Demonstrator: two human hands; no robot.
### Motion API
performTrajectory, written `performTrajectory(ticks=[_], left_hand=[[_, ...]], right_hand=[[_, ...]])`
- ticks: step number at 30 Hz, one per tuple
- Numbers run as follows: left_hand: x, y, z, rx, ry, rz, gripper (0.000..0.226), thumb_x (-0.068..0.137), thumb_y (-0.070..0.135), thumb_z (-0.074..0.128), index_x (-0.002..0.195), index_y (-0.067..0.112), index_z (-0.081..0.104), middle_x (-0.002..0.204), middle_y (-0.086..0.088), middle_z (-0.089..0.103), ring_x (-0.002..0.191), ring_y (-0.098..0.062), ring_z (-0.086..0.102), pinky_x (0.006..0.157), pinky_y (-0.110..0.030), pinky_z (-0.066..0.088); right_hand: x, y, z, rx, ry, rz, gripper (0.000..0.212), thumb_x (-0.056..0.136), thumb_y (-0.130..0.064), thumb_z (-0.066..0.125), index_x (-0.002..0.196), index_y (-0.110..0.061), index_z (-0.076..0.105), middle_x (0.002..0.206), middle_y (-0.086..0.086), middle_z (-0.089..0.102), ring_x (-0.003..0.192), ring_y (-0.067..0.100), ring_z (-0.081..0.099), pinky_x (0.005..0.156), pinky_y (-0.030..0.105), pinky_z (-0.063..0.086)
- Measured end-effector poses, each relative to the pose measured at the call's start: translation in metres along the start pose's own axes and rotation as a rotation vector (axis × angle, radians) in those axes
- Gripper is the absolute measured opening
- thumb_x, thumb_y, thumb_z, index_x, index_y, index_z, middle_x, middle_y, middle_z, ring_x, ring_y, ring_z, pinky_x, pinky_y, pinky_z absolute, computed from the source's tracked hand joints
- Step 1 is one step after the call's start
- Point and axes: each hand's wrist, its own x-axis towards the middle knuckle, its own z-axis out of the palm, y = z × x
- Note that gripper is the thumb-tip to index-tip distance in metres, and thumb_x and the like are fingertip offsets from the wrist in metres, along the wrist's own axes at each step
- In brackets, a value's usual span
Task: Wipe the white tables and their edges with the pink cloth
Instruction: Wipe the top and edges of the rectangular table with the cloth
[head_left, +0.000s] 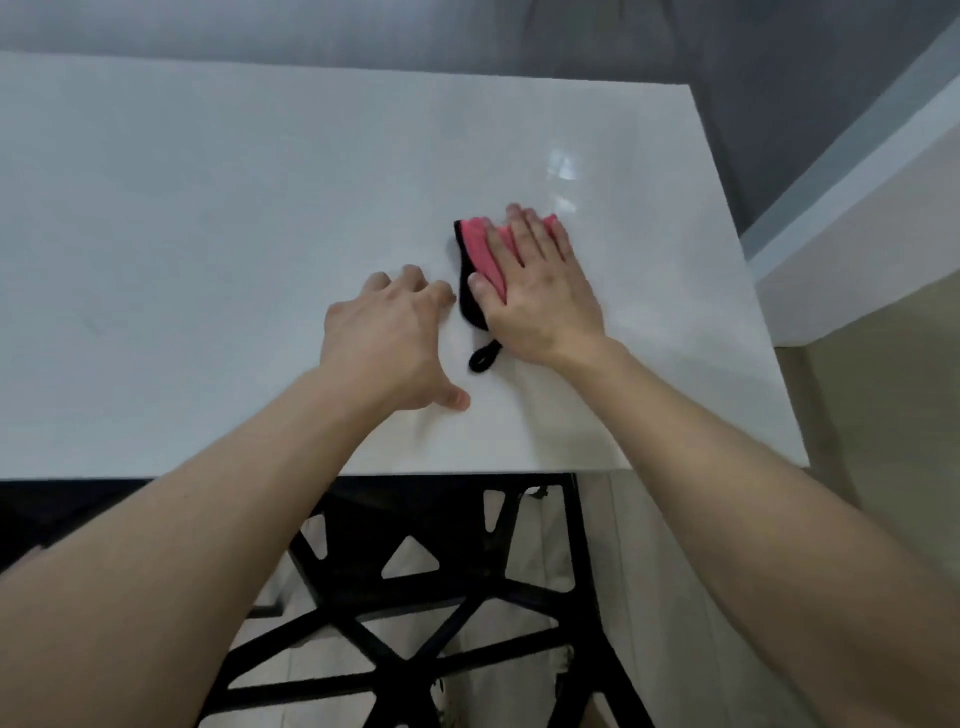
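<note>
White table (208, 208) fills the view. On it the left hand (395, 332) rests, fingers loosely bent and spread, holding nothing. Just right, the cloth (480, 249) lies flat under the right hand (540, 291), fingers straight and together. With no grip, it may bunch or slip out mid-stroke.

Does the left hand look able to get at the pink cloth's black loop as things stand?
Probably yes: the left hand rests on the white table beside the black loop, which lies uncovered beside the right hand pressing the pink cloth.
</note>
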Motion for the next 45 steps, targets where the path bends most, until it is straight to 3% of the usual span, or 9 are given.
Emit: performTrajectory(ticks=[5, 11, 17, 20, 24, 30, 36, 42, 45], left_hand=[[-0.005, 0.006, -0.007, -0.04, -0.019, -0.024, 0.11, 0.063, 0.07, 0.092, 0.155, 0.037, 0.041, 0.146, 0.011, 0.044, 0.135, -0.02, 0.043, 0.084, -0.04, 0.04], [-0.003, 0.009, -0.009, -0.068, -0.023, -0.066, 0.107, 0.059, 0.067, 0.095, 0.148, 0.041, 0.043, 0.14, 0.016, 0.043, 0.133, -0.015, 0.042, 0.082, -0.037, 0.04], [0.011, 0.009, -0.037, -0.077, -0.134, -0.081, 0.076, 0.06, 0.06, 0.098, 0.124, 0.039, 0.062, 0.124, 0.015, 0.052, 0.119, -0.016, 0.053, 0.079, -0.035, 0.043], [0.039, 0.0, -0.055, -0.156, -0.105, -0.163, 0.081, 0.068, 0.052, 0.097, 0.138, 0.036, 0.061, 0.131, 0.011, 0.058, 0.124, -0.019, 0.058, 0.091, -0.038, 0.05], [0.081, -0.005, -0.062, -0.117, -0.055, -0.213, 0.111, 0.065, 0.056, 0.099, 0.159, 0.036, 0.043, 0.157, 0.004, 0.044, 0.145, -0.025, 0.042, 0.107, -0.048, 0.05], [0.127, -0.004, -0.07, -0.077, -0.212, -0.267, 0.153, 0.04, 0.061, 0.105, 0.169, 0.043, 0.024, 0.174, 0.002, 0.026, 0.154, -0.031, 0.036, 0.12, -0.049, 0.043], [0.13, -0.008, -0.063, -0.099, -0.193, -0.263, 0.154, 0.041, 0.057, 0.106, 0.17, 0.045, 0.023, 0.18, 0.001, 0.016, 0.16, -0.03, 0.029, 0.124, -0.046, 0.037], [0.131, -0.005, -0.066, -0.065, -0.259, -0.26, 0.158, 0.05, 0.055, 0.105, 0.172, 0.043, 0.004, 0.182, -0.001, -0.002, 0.168, -0.03, 0.007, 0.128, -0.049, 0.034], [0.134, -0.003, -0.067, -0.079, -0.266, -0.268, 0.159, 0.052, 0.05, 0.106, 0.172, 0.043, 0.002, 0.182, -0.001, -0.004, 0.168, -0.03, 0.002, 0.128, -0.05, 0.033]], right_hand=[[-0.058, 0.076, -0.018, -0.04, -0.141, -0.38, 0.074, 0.108, -0.069, 0.017, 0.173, -0.035, 0.002, 0.18, -0.007, -0.012, 0.164, 0.008, -0.018, 0.134, 0.038, -0.011], [0.072, 0.083, -0.024, -0.021, 0.019, 0.276, 0.086, 0.102, -0.063, 0.014, 0.173, -0.015, 0.011, 0.18, 0.019, 0.004, 0.168, 0.029, 0.0, 0.135, 0.049, -0.004], [-0.001, 0.064, -0.023, -0.134, -0.139, -0.762, 0.073, 0.111, -0.062, 0.027, 0.173, -0.027, 0.011, 0.181, 0.008, 0.004, 0.168, 0.022, -0.003, 0.136, 0.045, -0.004], [0.071, 0.128, -0.039, -0.101, -0.155, -0.493, 0.081, 0.103, -0.075, 0.023, 0.172, -0.036, 0.005, 0.182, 0.001, -0.002, 0.168, 0.019, -0.004, 0.134, 0.037, -0.009], [0.146, 0.111, -0.031, -0.042, 0.006, 0.084, 0.088, 0.101, -0.065, 0.014, 0.173, -0.015, 0.014, 0.18, 0.017, 0.003, 0.168, 0.029, -0.001, 0.135, 0.048, -0.005], [0.07, 0.103, -0.027, -0.061, -0.098, -0.904, 0.067, 0.112, -0.057, 0.032, 0.172, -0.032, 0.015, 0.181, 0.007, 0.008, 0.168, 0.021, 0.001, 0.136, 0.043, -0.003], [0.22, 0.124, -0.038, -0.026, -0.008, -0.014, 0.08, 0.106, -0.058, 0.019, 0.173, -0.013, 0.017, 0.18, 0.019, 0.003, 0.168, 0.03, 0.001, 0.135, 0.045, -0.007], [0.126, 0.098, -0.026, -0.049, -0.097, -0.93, 0.067, 0.112, -0.056, 0.03, 0.171, -0.025, 0.025, 0.179, 0.01, 0.016, 0.168, 0.025, 0.009, 0.136, 0.044, 0.001], [0.197, 0.133, -0.038, -0.012, -0.06, -0.561, 0.072, 0.107, -0.057, 0.019, 0.171, -0.025, 0.016, 0.18, 0.008, 0.014, 0.168, 0.022, 0.007, 0.135, 0.037, -0.005]])
